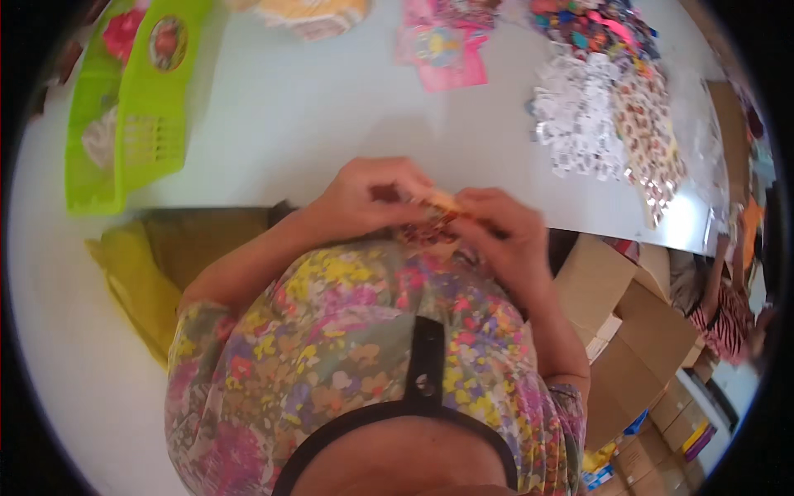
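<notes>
My left hand [370,195] and my right hand [508,227] meet close to my body at the table's near edge. Between their fingertips is a small orange-yellow flat piece [443,200], blurred. A red-and-white speckled part [428,234] shows just under it, partly behind the fingers; whether the two are joined I cannot tell. The left thumb and fingers are pinched at one side of the piece. On its other side the right fingers are curled in, covering some of it.
A green plastic basket [124,157] stands on the white table [314,107] at left. Yellowish packs [318,15] and pink packets [451,54] lie far off. White printed tags [579,116], a leopard-spotted pile [649,124] and colourful bits [587,25] lie right. Cardboard boxes [637,347] stand below right.
</notes>
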The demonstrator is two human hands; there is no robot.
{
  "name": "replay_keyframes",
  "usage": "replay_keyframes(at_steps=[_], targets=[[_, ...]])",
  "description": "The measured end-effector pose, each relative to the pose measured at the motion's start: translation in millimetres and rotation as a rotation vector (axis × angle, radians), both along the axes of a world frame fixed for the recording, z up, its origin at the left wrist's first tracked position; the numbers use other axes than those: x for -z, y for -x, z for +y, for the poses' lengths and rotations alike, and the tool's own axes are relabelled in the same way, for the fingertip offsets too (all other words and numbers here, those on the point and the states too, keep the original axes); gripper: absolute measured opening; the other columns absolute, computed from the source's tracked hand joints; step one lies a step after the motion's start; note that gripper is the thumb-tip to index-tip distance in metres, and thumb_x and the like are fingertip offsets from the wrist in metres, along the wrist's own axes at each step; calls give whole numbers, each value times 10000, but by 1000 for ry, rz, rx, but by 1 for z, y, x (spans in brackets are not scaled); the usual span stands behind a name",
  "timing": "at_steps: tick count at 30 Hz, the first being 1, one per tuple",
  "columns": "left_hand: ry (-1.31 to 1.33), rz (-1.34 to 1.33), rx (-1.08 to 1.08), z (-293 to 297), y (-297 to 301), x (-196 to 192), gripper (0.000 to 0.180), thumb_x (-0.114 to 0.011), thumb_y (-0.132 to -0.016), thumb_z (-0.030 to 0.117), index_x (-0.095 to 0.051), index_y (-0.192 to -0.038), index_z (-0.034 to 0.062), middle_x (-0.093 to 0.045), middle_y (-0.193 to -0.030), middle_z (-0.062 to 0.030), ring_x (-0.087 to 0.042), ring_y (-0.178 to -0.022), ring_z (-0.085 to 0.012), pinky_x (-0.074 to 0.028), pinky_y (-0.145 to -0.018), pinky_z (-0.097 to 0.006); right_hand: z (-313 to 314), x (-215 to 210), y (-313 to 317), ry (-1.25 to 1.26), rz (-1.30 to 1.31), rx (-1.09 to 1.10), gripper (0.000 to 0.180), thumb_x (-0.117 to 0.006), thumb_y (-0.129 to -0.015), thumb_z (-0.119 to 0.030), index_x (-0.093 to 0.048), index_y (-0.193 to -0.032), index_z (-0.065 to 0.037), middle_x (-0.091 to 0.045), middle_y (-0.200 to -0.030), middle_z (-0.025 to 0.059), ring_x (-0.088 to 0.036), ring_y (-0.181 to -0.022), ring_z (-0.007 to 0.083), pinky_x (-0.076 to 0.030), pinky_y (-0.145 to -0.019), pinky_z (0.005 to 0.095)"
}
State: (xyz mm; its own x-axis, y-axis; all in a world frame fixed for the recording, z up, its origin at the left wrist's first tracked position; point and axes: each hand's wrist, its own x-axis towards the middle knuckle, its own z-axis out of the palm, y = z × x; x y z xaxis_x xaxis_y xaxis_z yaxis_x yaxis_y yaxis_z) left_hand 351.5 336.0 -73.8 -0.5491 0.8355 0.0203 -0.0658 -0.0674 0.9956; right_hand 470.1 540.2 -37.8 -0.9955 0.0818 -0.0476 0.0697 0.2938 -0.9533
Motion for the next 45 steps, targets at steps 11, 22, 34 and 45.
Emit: replay_keyframes(at_steps=[11,22,34,45], targets=[[-83,-92,230,15,15,11,411,-676,-820,-57,-562,-1208,18,-546,-1272,-126,-580,-1087,-180,-477,-874,-292,14,27,-14,12,41,232,153,-686,-842,-36,-679,-988,8,-683,-981,113,-677,-824,192,-551,-709,289],[-314,11,-154,71,28,20,944,-845,-692,85,-260,-1433,100,-403,-1395,-100,-451,-1254,-204,-380,-1049,-368,54,43,41,-197,-33,389,180,-661,-896,-180,-642,-959,-12,-658,-784,75,-607,-587,128,-491,-530,274],[-144,168,-253,66,28,28,839,-818,-714,67,-332,-1398,62,-450,-1281,-65,-465,-1211,-179,-414,-1014,-352,150,50,64,-258,6,559,135,-692,-843,-132,-673,-825,0,-635,-743,40,-588,-550,135,-437,-472,269],[-140,176,-204,62,33,38,883,-822,-702,91,-300,-1413,47,-446,-1329,-96,-496,-1206,-202,-448,-982,-367,173,35,59,247,-41,696,111,-696,-860,-110,-680,-921,-18,-655,-748,11,-607,-549,73,-367,-424,182]])
